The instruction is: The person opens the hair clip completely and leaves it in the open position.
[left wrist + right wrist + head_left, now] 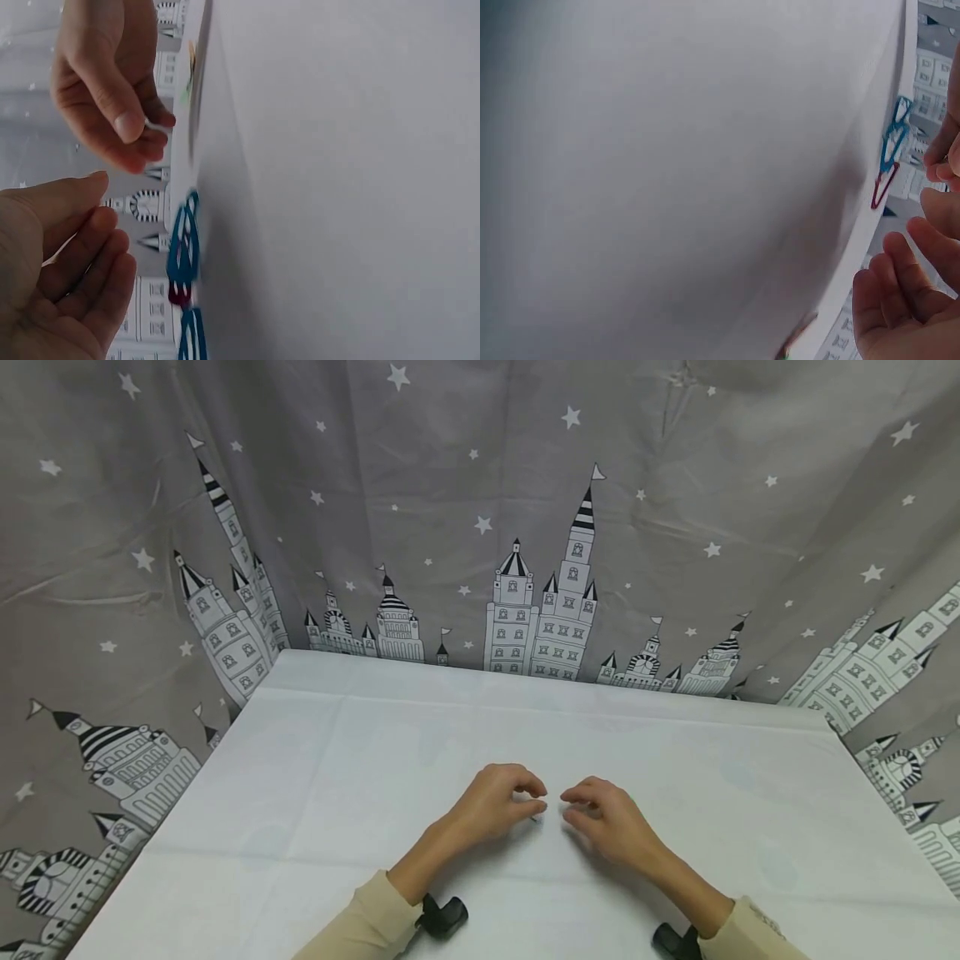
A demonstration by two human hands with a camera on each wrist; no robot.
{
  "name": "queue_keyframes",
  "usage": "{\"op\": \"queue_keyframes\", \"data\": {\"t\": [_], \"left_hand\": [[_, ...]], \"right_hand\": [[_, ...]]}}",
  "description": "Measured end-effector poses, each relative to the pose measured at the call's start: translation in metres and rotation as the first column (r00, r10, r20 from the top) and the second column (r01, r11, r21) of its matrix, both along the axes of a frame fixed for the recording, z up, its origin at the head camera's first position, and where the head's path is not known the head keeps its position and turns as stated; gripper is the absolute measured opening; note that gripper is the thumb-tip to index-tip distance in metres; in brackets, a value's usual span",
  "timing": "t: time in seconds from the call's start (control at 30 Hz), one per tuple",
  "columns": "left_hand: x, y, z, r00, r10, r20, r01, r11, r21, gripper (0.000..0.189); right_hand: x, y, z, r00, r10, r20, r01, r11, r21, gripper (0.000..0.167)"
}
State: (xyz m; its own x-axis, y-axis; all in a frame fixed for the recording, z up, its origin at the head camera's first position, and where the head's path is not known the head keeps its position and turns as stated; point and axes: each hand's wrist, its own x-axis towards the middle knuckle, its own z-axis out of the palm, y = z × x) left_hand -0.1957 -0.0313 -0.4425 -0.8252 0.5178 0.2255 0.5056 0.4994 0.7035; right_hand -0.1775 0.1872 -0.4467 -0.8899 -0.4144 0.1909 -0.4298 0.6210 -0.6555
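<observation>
My left hand [491, 802] hovers over the white table with its fingers loosely bent, thumb and forefinger apart. Facing it, my right hand [611, 822] is also loosely bent, a small gap between the two hands. I see nothing held in either one. Below them, in the left wrist view, lie linked blue paper clips [182, 251] with a dark red paper clip [180, 291] among them. The right wrist view also shows a blue clip [895, 146] joined to a red clip [885, 187]. From above, the left hand mostly hides these clips.
Small orange and green pieces [189, 73], too blurred to name, lie on the table beyond the right hand. A white cloth [360, 760] covers the table. Behind it hangs a grey curtain [427, 460] printed with castles and stars. Black wrist mounts [444, 918] sit near both sleeves.
</observation>
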Motion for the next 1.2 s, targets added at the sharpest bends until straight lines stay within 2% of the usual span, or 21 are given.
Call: {"op": "queue_keyframes", "data": {"t": [0.23,0.37,0.5,0.7,0.97,1.2], "left_hand": [[-0.001,0.033,0.003,0.999,-0.051,0.015,0.051,0.998,-0.024,0.014],[-0.004,0.05,0.002,0.998,-0.05,0.023,0.051,0.998,-0.043,0.015],[-0.008,0.064,0.0,0.998,-0.045,0.033,0.046,0.998,-0.044,0.015],[-0.018,0.083,-0.007,0.995,-0.036,0.092,0.037,0.999,-0.013,0.016],[-0.033,0.107,-0.021,0.989,-0.022,0.145,0.021,1.0,0.008,0.021],[-0.037,0.115,-0.025,0.987,-0.031,0.156,0.035,0.999,-0.022,0.023]], "right_hand": [[0.001,0.023,0.005,0.996,-0.075,-0.047,0.075,0.997,0.005,0.016],[0.002,0.038,0.004,0.99,-0.127,-0.065,0.129,0.991,0.023,0.017],[0.004,0.052,0.001,0.981,-0.191,-0.045,0.193,0.98,0.041,0.018],[0.007,0.066,0.0,0.966,-0.259,-0.025,0.26,0.962,0.086,0.019],[0.007,0.069,-0.006,0.965,-0.262,0.003,0.258,0.955,0.148,0.022],[0.009,0.07,-0.01,0.971,-0.23,-0.058,0.237,0.954,0.184,0.022]]}}
